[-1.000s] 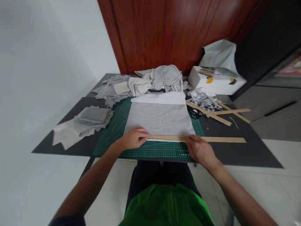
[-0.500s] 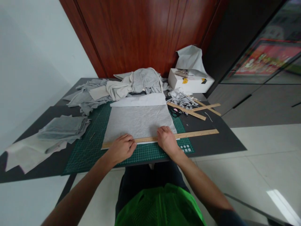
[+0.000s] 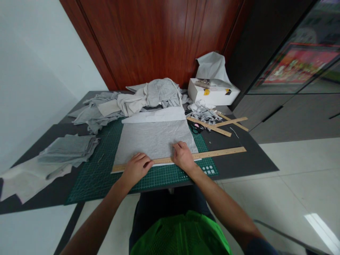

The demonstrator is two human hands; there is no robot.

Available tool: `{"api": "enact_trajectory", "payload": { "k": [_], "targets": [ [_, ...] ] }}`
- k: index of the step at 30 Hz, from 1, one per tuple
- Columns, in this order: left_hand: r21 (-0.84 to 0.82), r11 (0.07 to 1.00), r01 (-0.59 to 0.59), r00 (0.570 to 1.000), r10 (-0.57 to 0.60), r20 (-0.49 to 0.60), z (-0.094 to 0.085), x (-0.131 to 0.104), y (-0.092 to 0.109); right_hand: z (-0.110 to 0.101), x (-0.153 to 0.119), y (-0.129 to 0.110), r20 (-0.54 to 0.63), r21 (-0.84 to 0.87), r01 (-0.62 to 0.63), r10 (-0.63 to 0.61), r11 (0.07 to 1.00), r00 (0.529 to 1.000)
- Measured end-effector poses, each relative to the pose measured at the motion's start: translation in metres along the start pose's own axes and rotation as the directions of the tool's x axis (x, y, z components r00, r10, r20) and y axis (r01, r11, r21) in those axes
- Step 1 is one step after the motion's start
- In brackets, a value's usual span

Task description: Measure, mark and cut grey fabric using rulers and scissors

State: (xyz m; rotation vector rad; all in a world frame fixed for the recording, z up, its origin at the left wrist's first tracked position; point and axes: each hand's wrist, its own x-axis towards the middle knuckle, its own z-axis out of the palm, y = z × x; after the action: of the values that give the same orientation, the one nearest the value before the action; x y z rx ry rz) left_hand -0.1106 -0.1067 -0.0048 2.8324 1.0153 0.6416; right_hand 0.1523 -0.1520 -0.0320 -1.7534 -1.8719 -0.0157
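A light grey cloth (image 3: 156, 136) lies flat on the green cutting mat (image 3: 162, 177), with a long wooden ruler (image 3: 221, 152) across its near edge. A narrow white edge shows just below the ruler. My left hand (image 3: 136, 168) rests on the ruler left of centre, its fingers bent together over the wood. Farther right, my right hand (image 3: 183, 155) is on the ruler with its fingers curled; anything under its fingertips is hidden. A white strip (image 3: 155, 115) lies along the cloth's far edge.
Piled grey fabric (image 3: 162, 92) is at the back, folded cloths (image 3: 67, 150) at the left. Black scissors (image 3: 196, 128), more wooden rulers (image 3: 209, 126) and fabric scraps (image 3: 203, 112) lie at the right, before a white box (image 3: 214, 94). A dark cabinet (image 3: 300, 113) stands beyond.
My right hand has slid slightly left along the ruler, and its fingers have shifted. My left hand stays on the ruler. The whole view has shifted a little.
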Motion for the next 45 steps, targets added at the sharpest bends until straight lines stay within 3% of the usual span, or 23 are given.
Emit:
{"api": "enact_trajectory", "payload": {
  "k": [7,23,37,45],
  "targets": [
    [-0.056,0.998,-0.025,0.995,0.019,-0.099,0.001,-0.005,0.003,0.004,-0.002,0.003,-0.016,0.032,0.010,-0.010,0.999,1.000],
    [-0.054,0.999,0.007,0.994,-0.013,-0.111,0.003,-0.011,0.013,0.010,-0.009,0.006,-0.125,0.039,0.065,-0.060,0.997,0.990],
    [-0.081,0.996,0.033,0.995,-0.041,-0.091,0.004,-0.013,0.015,0.014,-0.011,0.011,-0.153,0.018,0.084,-0.080,0.996,0.985],
    [-0.093,0.992,0.089,0.996,-0.086,0.033,-0.004,-0.006,0.015,0.013,-0.009,0.009,-0.100,0.034,0.055,-0.051,0.998,0.994]
  ]
}}
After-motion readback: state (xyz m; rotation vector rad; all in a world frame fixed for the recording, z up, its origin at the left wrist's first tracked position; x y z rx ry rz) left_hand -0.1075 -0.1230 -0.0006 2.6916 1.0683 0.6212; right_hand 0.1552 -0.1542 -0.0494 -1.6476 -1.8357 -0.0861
